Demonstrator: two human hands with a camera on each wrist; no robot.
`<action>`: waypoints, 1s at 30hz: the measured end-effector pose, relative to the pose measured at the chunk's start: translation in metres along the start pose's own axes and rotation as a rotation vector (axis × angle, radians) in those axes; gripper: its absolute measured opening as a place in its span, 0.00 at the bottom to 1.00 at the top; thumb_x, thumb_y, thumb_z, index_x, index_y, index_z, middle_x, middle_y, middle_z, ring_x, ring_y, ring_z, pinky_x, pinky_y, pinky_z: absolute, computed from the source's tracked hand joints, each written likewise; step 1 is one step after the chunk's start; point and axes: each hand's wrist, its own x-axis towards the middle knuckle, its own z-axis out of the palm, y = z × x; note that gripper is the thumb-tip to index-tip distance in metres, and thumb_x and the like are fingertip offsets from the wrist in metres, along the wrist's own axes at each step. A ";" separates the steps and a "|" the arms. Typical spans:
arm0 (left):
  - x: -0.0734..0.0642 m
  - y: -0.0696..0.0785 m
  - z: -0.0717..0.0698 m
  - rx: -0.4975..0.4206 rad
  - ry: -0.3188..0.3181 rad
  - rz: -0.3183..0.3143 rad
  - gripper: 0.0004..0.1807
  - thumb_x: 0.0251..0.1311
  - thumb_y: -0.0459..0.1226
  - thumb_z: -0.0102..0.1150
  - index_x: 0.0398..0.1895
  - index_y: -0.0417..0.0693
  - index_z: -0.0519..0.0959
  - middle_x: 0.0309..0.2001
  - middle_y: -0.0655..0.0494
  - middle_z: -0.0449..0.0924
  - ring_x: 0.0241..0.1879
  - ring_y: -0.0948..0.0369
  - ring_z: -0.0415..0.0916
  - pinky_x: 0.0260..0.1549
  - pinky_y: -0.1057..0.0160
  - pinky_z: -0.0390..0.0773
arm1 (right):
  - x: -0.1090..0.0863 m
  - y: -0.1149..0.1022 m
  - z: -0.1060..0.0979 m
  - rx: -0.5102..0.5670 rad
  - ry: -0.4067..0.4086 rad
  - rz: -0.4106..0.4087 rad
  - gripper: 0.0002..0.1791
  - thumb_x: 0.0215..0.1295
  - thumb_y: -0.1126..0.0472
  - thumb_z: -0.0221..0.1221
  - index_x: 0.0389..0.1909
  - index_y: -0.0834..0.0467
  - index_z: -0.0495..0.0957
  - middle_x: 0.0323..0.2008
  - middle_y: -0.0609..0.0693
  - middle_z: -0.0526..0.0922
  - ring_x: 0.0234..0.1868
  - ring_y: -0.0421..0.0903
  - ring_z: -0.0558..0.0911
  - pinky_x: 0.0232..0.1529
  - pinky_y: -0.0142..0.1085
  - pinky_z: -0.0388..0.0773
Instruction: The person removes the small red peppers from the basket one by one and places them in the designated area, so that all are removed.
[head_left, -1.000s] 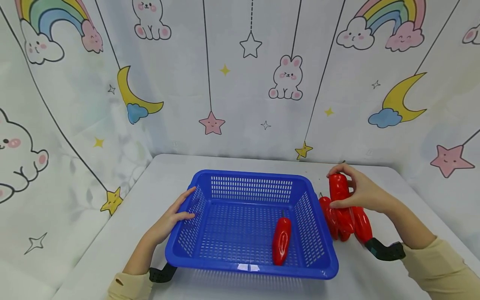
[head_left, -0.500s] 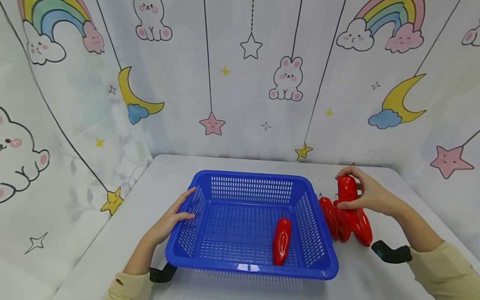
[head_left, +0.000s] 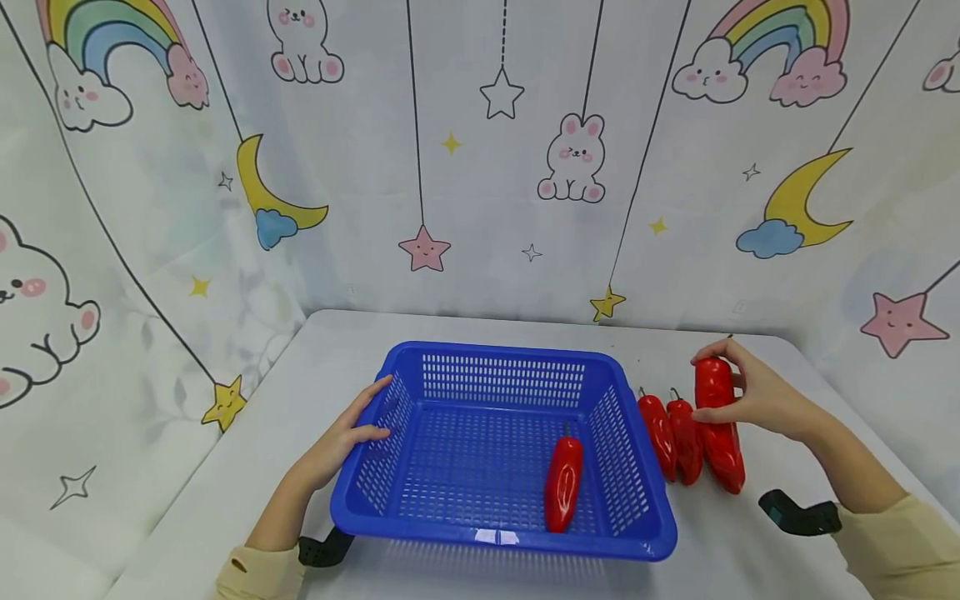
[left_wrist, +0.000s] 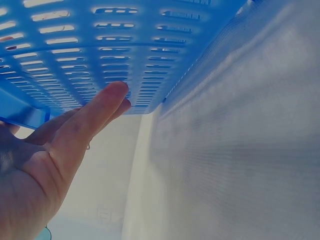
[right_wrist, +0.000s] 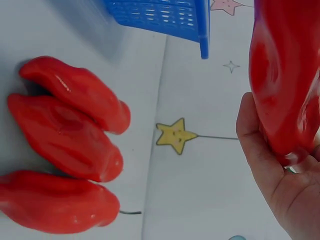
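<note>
My left hand [head_left: 341, 437] grips the left rim of a blue plastic basket [head_left: 487, 537]. In the left wrist view, fingers [left_wrist: 92, 117] lie against the slotted outer wall. Inside the basket, toward the right, lies one glossy red pepper [head_left: 562, 483]. My right hand [head_left: 750, 392] holds another red pepper [head_left: 712, 383] upright, to the right of the basket. Three more red peppers lie side by side on the table below it: a left one [right_wrist: 75, 92], a middle one [right_wrist: 65, 137] and a right one [right_wrist: 60, 200]. From the head, the held pepper partly covers the right one.
The white table [head_left: 360, 350] carries the basket and the loose peppers, the leftmost of which lies close along the basket's right side. Behind the table hangs a cloth [head_left: 480, 183] printed with rabbits, stars and moons.
My right hand has moved to the right with its pepper and slightly nearer, uncovering the middle pepper on the table. The left hand and the basket have stayed in place.
</note>
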 end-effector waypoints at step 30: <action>0.002 -0.003 -0.002 0.002 0.009 -0.007 0.38 0.59 0.36 0.48 0.71 0.63 0.47 0.71 0.47 0.39 0.64 0.41 0.50 0.50 0.48 0.67 | -0.016 0.055 -0.012 -0.048 0.069 0.090 0.45 0.46 0.64 0.68 0.61 0.69 0.50 0.59 0.72 0.53 0.50 0.76 0.62 0.27 0.43 0.79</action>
